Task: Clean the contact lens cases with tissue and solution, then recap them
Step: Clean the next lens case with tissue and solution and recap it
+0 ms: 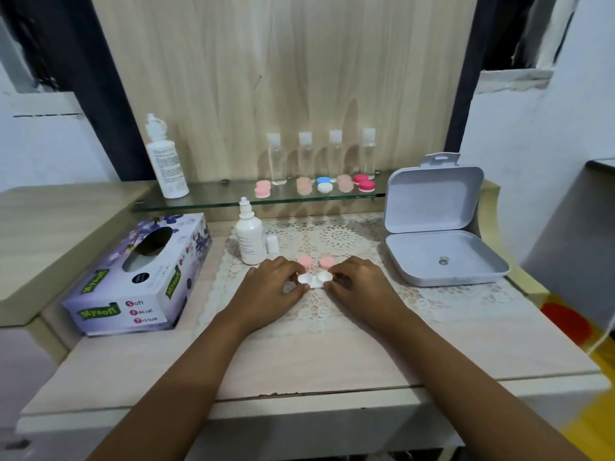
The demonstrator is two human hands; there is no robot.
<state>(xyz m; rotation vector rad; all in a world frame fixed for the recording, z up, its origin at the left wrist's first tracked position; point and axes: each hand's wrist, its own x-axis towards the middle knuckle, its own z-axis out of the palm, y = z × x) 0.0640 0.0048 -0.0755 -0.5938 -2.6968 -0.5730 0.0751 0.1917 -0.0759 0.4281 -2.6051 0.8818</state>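
- Both forearms reach in from the near edge. The left hand [273, 287] and right hand [361, 287] meet on the white lens case [314, 280], which lies on the lace mat [336, 237], approx. centre of the table.
- Grip: L thumb and fingertips are curled in and pinch the case's left end. R does the same at the right end. Neither hand is spread wide, and neither holds anything else. There's no tissue in either hand.
- Step in hand, as we read it: steadying the uncapped case before the wipe.
- To do it well, we'd keep the case flat on the mat and hold it by the outer rims only, w/ fingertips out of the wells.
- We'd then free one hand for tissue while the other pins the case down. It looks light, so it'll prob. skid on the lace if let go.
- Just beyond the case sit two pink caps [304, 261], side by side and off the case. We'd keep L/R order for recapping.
- Further back on the left is the solution bottle [249, 237], nozzle bare, w/ its small white cap [272, 243] just beside it.
- The tissue box [139, 277] is at far left, in easy reach for L.
- At the back, on the glass shelf [213, 197], more cases are still capped, so there's plenty left to do.
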